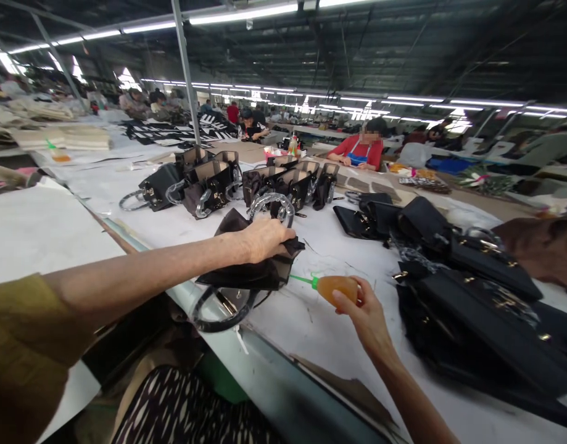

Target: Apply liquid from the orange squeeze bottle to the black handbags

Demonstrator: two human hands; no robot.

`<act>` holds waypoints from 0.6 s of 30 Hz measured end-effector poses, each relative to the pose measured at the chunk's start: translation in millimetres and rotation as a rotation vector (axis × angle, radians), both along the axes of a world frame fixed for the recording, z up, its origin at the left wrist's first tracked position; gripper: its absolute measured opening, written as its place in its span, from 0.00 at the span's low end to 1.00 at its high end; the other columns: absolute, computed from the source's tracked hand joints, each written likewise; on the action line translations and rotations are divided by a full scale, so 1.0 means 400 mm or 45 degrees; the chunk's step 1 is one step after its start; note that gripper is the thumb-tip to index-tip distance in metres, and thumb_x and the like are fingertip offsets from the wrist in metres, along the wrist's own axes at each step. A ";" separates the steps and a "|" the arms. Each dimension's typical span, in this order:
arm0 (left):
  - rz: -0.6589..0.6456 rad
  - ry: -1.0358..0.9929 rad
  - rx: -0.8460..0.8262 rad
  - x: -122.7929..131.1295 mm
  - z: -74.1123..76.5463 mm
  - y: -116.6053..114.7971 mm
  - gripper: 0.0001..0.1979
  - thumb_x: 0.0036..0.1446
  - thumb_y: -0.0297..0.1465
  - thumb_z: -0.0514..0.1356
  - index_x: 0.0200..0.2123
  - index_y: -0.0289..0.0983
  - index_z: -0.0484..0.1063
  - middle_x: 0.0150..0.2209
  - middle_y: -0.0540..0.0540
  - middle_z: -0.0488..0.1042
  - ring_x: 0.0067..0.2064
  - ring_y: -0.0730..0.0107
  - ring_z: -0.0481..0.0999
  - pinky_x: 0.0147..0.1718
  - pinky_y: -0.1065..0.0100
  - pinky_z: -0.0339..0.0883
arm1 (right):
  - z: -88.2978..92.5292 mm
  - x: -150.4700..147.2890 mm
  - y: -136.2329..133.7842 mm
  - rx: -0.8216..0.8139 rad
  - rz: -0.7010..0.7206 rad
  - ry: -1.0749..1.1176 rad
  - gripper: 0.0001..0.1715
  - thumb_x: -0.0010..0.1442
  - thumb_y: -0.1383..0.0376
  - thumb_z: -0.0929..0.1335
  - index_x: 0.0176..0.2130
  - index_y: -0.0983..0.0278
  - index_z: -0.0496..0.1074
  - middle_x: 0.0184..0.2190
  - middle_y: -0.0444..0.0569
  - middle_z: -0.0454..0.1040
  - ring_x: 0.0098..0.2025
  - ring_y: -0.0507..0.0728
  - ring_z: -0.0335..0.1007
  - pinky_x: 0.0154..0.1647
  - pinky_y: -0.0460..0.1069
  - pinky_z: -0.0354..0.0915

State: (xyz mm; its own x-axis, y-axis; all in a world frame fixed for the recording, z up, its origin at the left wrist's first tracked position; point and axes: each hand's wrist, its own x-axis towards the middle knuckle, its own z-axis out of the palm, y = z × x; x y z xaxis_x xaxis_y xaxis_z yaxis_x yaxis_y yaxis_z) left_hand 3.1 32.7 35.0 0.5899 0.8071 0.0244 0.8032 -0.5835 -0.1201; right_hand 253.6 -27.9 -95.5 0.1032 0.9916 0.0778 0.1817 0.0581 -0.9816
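We are gripping a dark brown leather handbag (pixel 250 271) in our left hand (pixel 264 237). Our right hand (pixel 364 308) is grasping an amber green-nozzled squeeze bottle (pixel 336 287). Risk: oversqueezing, blotting the handbag.

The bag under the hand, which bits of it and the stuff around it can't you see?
Head view: the left hand covers the middle of the bag; its inside stays hidden.
The right hand hides the back of the bottle; no label can be read.
The brown thing is cut off by the right edge.
Far people are too small and blurred.
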 end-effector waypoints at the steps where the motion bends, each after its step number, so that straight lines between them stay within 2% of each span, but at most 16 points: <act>1: 0.009 -0.009 0.002 0.001 -0.008 0.002 0.08 0.55 0.30 0.55 0.38 0.38 0.71 0.33 0.44 0.75 0.37 0.61 0.75 0.30 0.69 0.61 | -0.010 0.000 0.014 0.004 -0.007 0.000 0.33 0.49 0.50 0.72 0.48 0.63 0.62 0.38 0.50 0.71 0.36 0.61 0.69 0.28 0.53 0.70; 5: 0.040 -0.034 0.008 -0.003 -0.024 0.012 0.08 0.56 0.31 0.54 0.37 0.39 0.70 0.33 0.44 0.76 0.37 0.61 0.75 0.31 0.68 0.61 | -0.046 -0.003 0.071 0.015 -0.037 -0.013 0.36 0.47 0.50 0.73 0.50 0.63 0.62 0.38 0.50 0.71 0.37 0.62 0.69 0.29 0.54 0.71; 10: 0.059 -0.039 0.025 -0.009 -0.034 0.012 0.08 0.56 0.32 0.54 0.37 0.39 0.70 0.32 0.44 0.75 0.34 0.62 0.74 0.30 0.68 0.61 | -0.066 -0.012 0.123 0.016 -0.049 -0.058 0.36 0.47 0.51 0.73 0.50 0.62 0.62 0.37 0.48 0.71 0.35 0.62 0.70 0.30 0.55 0.71; 18: 0.065 -0.025 -0.009 0.002 -0.042 -0.019 0.05 0.56 0.28 0.54 0.35 0.38 0.69 0.33 0.45 0.74 0.37 0.63 0.73 0.31 0.69 0.61 | -0.084 -0.002 0.142 -0.009 -0.040 -0.118 0.35 0.47 0.51 0.73 0.50 0.62 0.63 0.37 0.49 0.72 0.36 0.62 0.70 0.30 0.55 0.71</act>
State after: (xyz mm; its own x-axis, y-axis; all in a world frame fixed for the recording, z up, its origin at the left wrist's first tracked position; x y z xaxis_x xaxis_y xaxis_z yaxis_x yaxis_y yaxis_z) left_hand 3.8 25.2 18.1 0.5476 0.8362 0.0295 0.8340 -0.5427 -0.0998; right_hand 252.6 28.8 -129.2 0.1269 0.9886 0.0814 0.2732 0.0441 -0.9609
